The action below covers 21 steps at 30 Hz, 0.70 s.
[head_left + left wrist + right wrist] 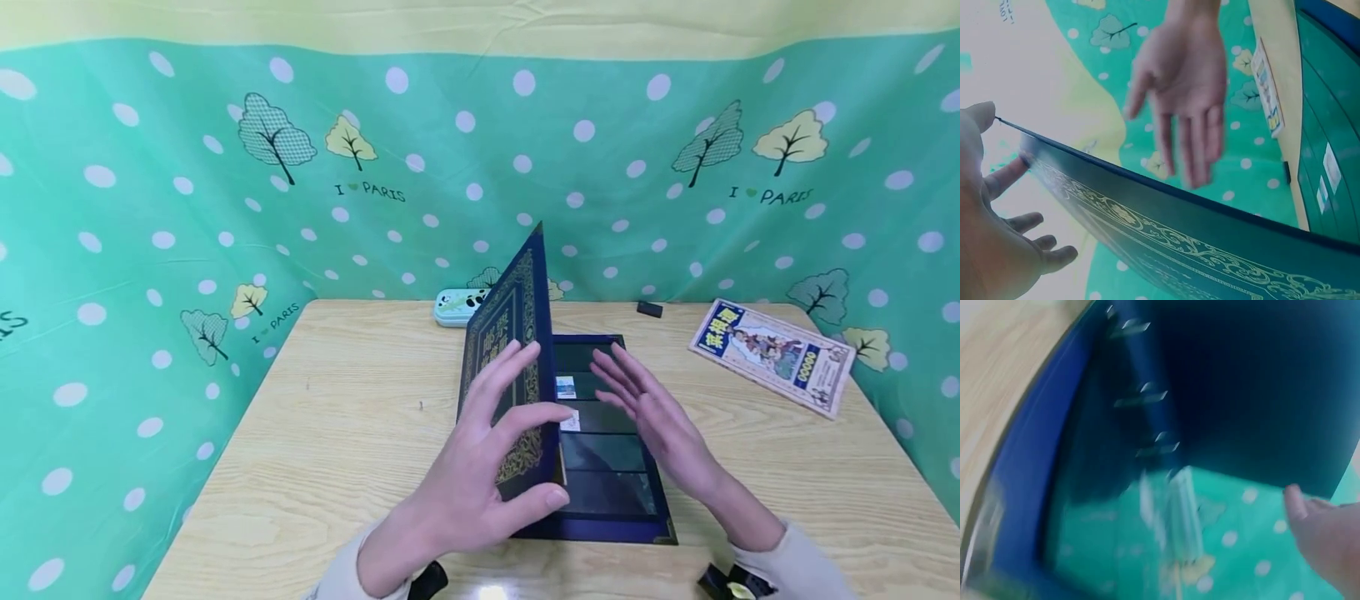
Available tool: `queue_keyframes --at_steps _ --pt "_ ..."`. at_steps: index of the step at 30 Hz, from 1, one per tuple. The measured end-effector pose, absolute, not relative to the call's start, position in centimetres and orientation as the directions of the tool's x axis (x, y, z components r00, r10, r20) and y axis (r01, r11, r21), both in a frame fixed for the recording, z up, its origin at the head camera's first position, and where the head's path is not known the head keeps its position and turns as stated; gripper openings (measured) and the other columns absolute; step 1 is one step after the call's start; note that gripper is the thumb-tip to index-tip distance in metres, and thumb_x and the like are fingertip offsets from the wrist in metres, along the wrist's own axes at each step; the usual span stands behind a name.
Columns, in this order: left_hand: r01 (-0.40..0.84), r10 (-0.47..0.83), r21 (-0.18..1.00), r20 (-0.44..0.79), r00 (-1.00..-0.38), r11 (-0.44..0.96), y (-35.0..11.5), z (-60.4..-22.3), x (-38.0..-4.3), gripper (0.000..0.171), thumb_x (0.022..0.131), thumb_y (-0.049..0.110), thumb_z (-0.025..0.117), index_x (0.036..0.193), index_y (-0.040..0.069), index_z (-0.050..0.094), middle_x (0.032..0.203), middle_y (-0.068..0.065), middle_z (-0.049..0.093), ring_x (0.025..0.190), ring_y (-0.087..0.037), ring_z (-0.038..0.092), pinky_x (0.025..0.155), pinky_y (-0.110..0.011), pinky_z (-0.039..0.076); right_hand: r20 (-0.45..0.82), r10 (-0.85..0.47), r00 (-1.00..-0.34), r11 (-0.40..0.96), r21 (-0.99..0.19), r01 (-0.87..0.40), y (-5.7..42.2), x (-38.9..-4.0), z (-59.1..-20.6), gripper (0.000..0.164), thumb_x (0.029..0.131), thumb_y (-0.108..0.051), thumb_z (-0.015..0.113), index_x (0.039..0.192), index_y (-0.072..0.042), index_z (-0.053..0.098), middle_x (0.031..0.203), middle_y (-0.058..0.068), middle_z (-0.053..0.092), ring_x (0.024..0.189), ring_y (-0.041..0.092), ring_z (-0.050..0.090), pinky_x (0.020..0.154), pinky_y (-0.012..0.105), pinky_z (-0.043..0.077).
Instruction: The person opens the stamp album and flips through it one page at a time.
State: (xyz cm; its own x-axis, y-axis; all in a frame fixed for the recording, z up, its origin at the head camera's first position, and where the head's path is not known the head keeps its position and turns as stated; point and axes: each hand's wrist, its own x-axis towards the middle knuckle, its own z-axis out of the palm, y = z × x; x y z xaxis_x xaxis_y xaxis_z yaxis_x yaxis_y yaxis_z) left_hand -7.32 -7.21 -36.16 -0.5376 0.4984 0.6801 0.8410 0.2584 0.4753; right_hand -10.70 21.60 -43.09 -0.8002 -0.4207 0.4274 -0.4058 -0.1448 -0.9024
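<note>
A dark blue stamp album (600,533) lies open on the table, its gold-patterned cover (517,333) raised steeply on the left. My left hand (480,467) is at that cover, fingers spread. In the left wrist view the index fingertip touches the patterned outer face, with the thumb right at the cover's edge. Over the right side of the black pocket page (603,454) hovers my right hand (667,425), fingers extended and palm turned toward the cover. Two small stamps (566,387) show in the page's strips. Metal binder rings (1141,397) appear, blurred, in the right wrist view.
Behind the cover sits a light-blue panda case (453,307). A small black object (649,309) lies at the table's back edge. To the right is a colourful printed booklet (776,354). Green dotted cloth (420,183) hangs around the wooden table (337,433).
</note>
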Motion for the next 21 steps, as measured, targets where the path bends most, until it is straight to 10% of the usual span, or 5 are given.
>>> queue_keyframes --at_steps 3,12,21 --pt "0.833 0.445 0.498 0.706 -0.551 0.241 -7.8 -36.1 -7.2 0.059 0.114 0.065 0.043 0.143 0.018 0.064 0.177 -0.019 0.033 0.165 -0.048 0.026 0.123 -0.080 0.029 0.274 -0.367 -0.889 0.121 -0.933 -0.338 22.3 -10.6 -44.2 0.062 0.121 -0.008 0.037 0.180 -0.017 0.019 0.183 0.014 0.027 0.163 0.021 0.039 0.121 0.017 0.039" --pt "0.752 0.249 0.647 0.714 -0.654 0.122 -9.2 -35.5 -6.3 0.043 0.117 0.045 0.050 0.131 0.009 0.069 0.164 -0.018 0.051 0.153 -0.040 0.049 0.123 -0.055 0.041 0.023 -0.434 -0.901 0.453 -0.859 -0.240 24.2 -10.8 -46.5 0.080 0.112 -0.020 0.068 0.179 -0.013 0.023 0.183 0.025 0.016 0.165 0.059 0.011 0.121 0.086 0.019" --pt "0.608 0.110 0.793 0.608 -0.786 -0.036 -12.1 -34.7 -6.3 0.010 0.105 -0.002 0.056 0.112 -0.008 0.060 0.159 -0.024 0.052 0.148 -0.040 0.053 0.124 -0.039 0.045 -0.078 -0.515 -0.854 0.597 -0.747 -0.292 25.1 -10.4 -47.5 0.095 0.104 -0.039 0.079 0.178 -0.011 0.025 0.182 0.026 0.020 0.165 0.059 0.014 0.121 0.083 0.025"
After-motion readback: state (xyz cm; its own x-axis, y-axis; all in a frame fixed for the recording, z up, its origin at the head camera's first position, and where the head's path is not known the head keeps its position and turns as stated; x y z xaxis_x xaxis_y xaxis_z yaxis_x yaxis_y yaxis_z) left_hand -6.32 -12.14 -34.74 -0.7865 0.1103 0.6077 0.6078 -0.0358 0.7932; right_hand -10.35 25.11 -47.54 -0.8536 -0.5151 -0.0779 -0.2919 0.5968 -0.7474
